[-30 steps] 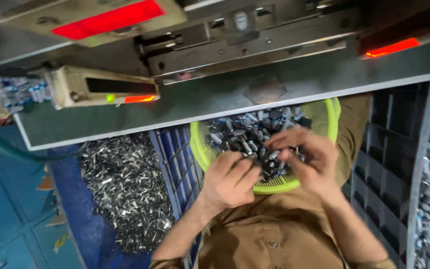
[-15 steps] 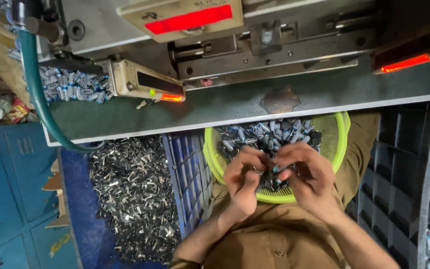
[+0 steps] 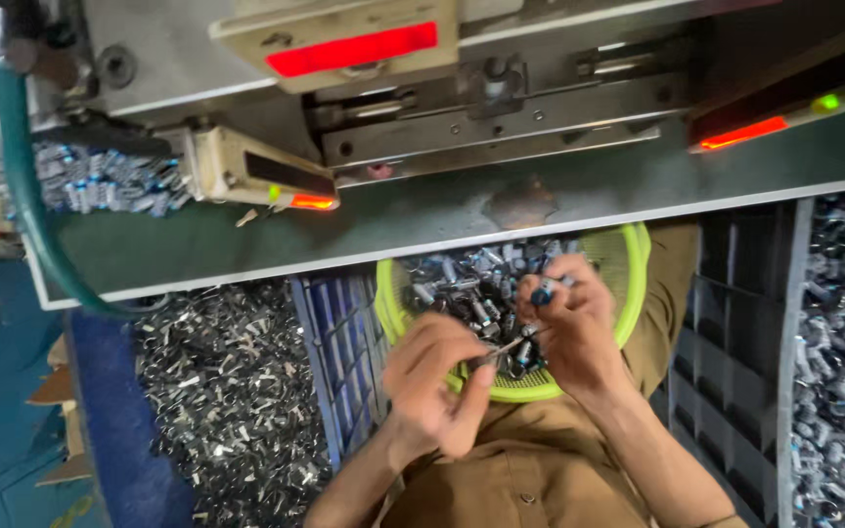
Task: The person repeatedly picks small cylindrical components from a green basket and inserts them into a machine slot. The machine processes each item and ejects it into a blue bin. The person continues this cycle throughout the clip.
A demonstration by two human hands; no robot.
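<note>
Head view, looking down: the small cylindrical parts [image 3: 525, 350], dark metal with blue ends, sit in both hands above a yellow-green round basket [image 3: 638, 284] that rests on the person's lap. The right hand [image 3: 569, 328] is closed around a cluster of these parts, with one blue-tipped piece sticking up between thumb and forefinger near the top of the fist. The left hand [image 3: 437, 386] pinches a thin metal pin [image 3: 506, 349] between thumb and fingertips, its grip clamped together on the pin, whose far end touches the parts held in the right hand. Both hands meet just over the near rim of the basket, which is heaped with more of the same dark cylinders.

Below the hands lies the person's brown shirt [image 3: 530, 479]. Left of the basket stands a blue slatted crate [image 3: 339, 352], and beyond it a wide heap of shiny metal scraps [image 3: 217, 391] on the floor. On the right a dark plastic crate [image 3: 735, 391] stands beside a bin of further cylinders [image 3: 843, 362]. Above the basket runs the grey-green tabletop [image 3: 442, 220] edge, carrying a metal machine [image 3: 501, 108] with glowing red light strips [image 3: 349, 49]. A green hose [image 3: 22, 196] curves down the left side.
</note>
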